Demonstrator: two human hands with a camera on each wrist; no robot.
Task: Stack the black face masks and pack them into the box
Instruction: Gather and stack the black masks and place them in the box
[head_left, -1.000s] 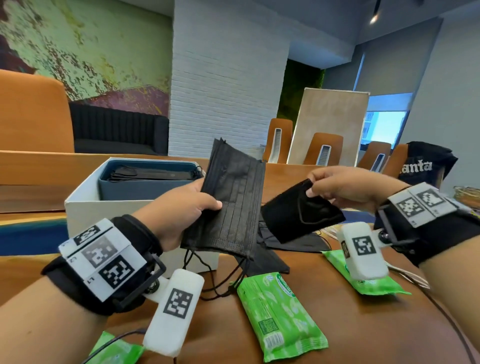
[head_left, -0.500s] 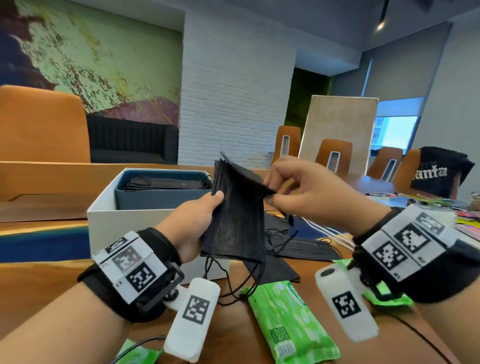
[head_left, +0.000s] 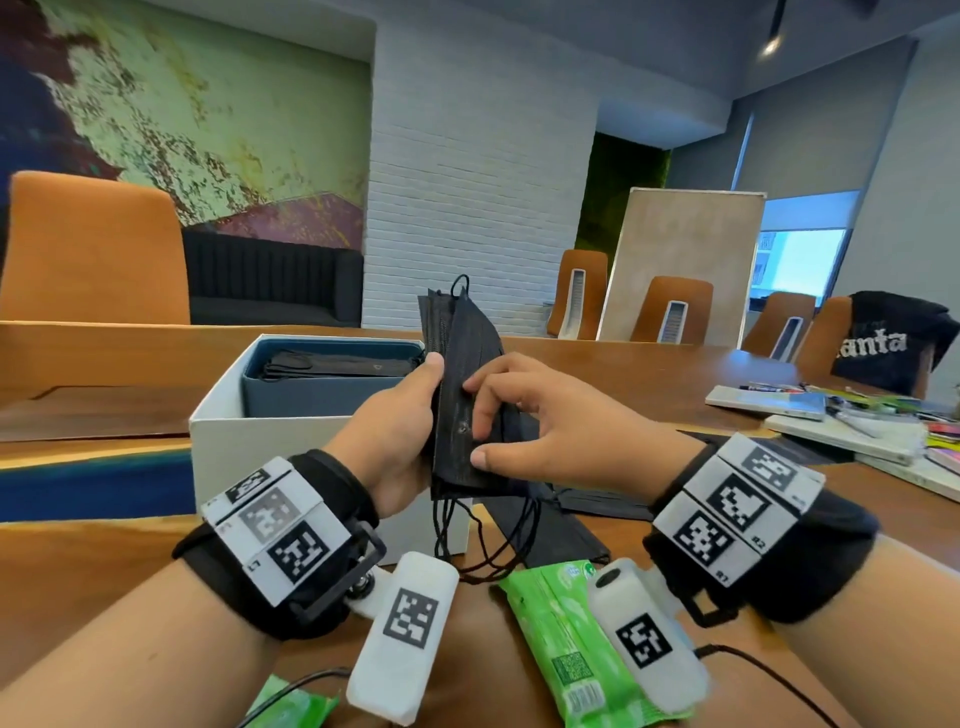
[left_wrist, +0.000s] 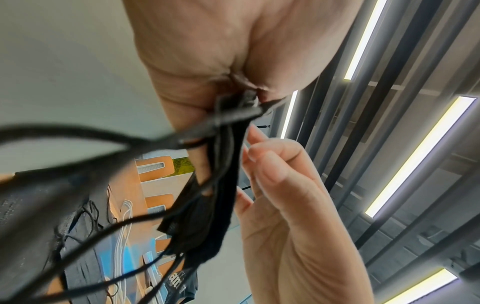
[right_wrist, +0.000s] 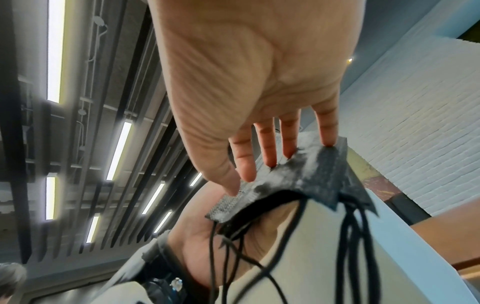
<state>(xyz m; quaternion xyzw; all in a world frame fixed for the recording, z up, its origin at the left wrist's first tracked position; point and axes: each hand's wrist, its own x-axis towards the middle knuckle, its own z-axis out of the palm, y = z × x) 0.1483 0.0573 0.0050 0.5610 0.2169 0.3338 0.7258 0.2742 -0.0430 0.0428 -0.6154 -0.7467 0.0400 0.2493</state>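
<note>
L hand (head_left: 400, 441) grips a small stack of black face masks (head_left: 462, 395), thumb on the near face, fingers wrapped behind; stack held upright in the air, long axis near vertical, tilted a bit to the right at the top. Ear loops (head_left: 483, 540) dangle below it, above the table. R hand (head_left: 550, 436) lies flat against the front of the stack, fingers mostly straight, pressing the outermost mask on; it isn't pinching anything, as the R wrist view shows with fingertips (right_wrist: 270, 156) resting on the fabric.

Key relation: the white box (head_left: 270, 441) sits just left of and behind the L hand, opening up, with a blue-grey insert (head_left: 311, 400) that already has masks lying flat in it. So the stack is beside and slightly above the box, but its long axis stands upright while the slot runs left to right across the box. My read: the stack has to tip flat and swing left; L hand is nearer and already has the hold.

More loose masks (head_left: 550, 525) lie on the table (head_left: 675, 395) under the hands, so prob. stacking isn't finished. Green wipe packs (head_left: 561, 639) lie nearer the body.
</note>
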